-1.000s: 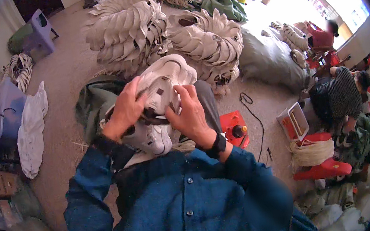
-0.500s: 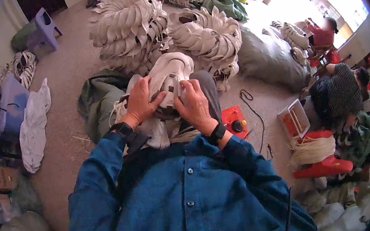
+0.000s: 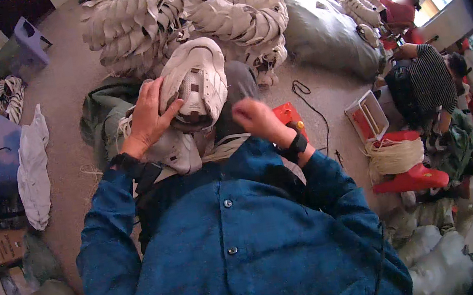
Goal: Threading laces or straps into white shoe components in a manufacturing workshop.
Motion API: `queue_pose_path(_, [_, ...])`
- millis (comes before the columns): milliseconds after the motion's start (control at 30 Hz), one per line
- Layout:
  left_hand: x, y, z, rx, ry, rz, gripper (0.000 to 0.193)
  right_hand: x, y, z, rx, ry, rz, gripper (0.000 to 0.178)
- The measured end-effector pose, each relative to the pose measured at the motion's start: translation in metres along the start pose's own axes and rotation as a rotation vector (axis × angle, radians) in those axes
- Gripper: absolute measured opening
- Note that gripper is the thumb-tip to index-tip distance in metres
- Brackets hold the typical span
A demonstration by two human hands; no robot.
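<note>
A white shoe upper (image 3: 211,70) is tilted up over my knees, its toe end pointing away and its lace-less opening facing me. My left hand (image 3: 151,114) grips its left edge, thumb inside near the opening and fingers round the outside. To the right of the upper and apart from it, my right hand (image 3: 258,119) is curled closed and blurred; whatever its fingers may hold is hidden. Another white shoe upper (image 3: 174,151) lies on my lap beneath my left wrist. A red box with a dark knob (image 3: 286,114) is just beyond my right hand, partly covered by it.
Tall coiled stacks of white shoe uppers (image 3: 134,29) stand ahead, beside a full grey sack (image 3: 329,37). At the right are a white bin (image 3: 367,115), a red stool wound with cream cord (image 3: 395,153) and a seated person in stripes (image 3: 427,77). A black cord (image 3: 318,113) lies on the floor.
My right hand has come off the shoe upper and moved right and toward me, its fingers curling. My left hand keeps hold of the upper. The whole view has shifted slightly.
</note>
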State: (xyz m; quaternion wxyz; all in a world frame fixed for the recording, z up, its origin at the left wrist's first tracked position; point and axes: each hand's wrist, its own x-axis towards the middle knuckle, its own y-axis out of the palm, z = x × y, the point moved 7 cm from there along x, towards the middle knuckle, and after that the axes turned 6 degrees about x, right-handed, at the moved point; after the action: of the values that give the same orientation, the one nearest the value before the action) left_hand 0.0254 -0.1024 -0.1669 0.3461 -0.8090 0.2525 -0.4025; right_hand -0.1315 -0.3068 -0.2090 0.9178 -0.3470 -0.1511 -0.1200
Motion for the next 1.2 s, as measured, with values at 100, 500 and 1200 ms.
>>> queue_pose_path(100, [-0.007,-0.009,-0.005,-0.044,0.008,-0.007,0.066,-0.015,0.031,0.006,-0.337,-0.085,0.188,0.014])
queue_pose_path(500, [-0.037,-0.071,-0.068,-0.491,-0.12,0.088,0.038,-0.001,0.028,0.058,0.543,0.39,0.416,0.01])
queue_pose_path(1200, [0.009,-0.25,-0.089,-0.387,-0.152,-0.402,0.016,-0.029,-0.087,0.091,0.602,0.496,0.251,0.015])
